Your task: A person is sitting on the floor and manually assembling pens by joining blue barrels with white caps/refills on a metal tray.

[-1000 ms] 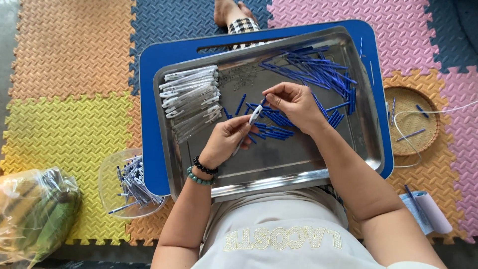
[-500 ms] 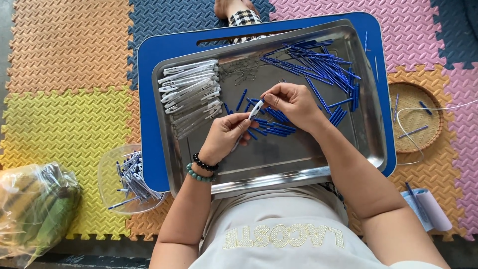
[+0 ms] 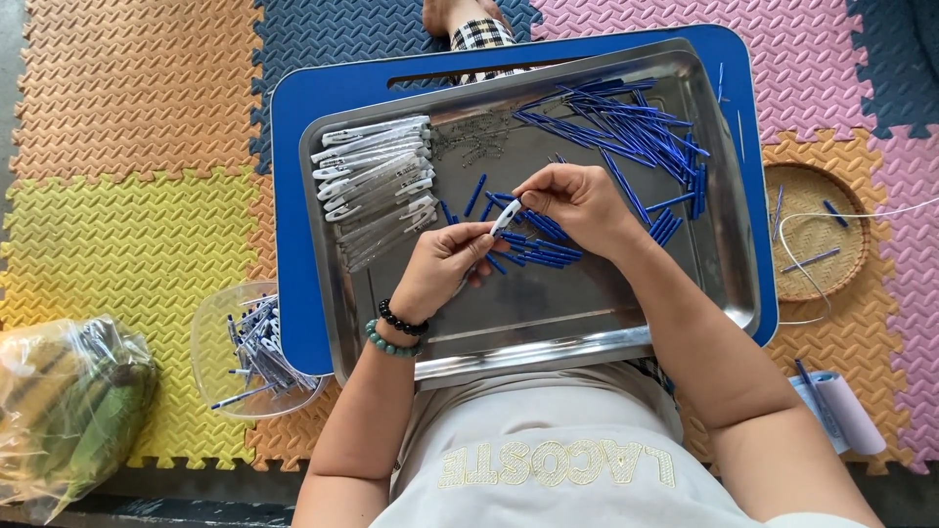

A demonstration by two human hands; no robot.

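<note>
Tubes in tray, right.

Bare steel open along near edge of metal tray, below both hands. Clear barrels stacked at tray's left, blocking that side. Blue refills heaped across far right corner; loose blue caps scattered mid-tray under right hand. Left hand just beside them. Plastic bowl crowding tray's left outer edge.

Floor is covered by interlocking foam mats in orange, yellow, navy, pink; daylight evenly spread.
</note>
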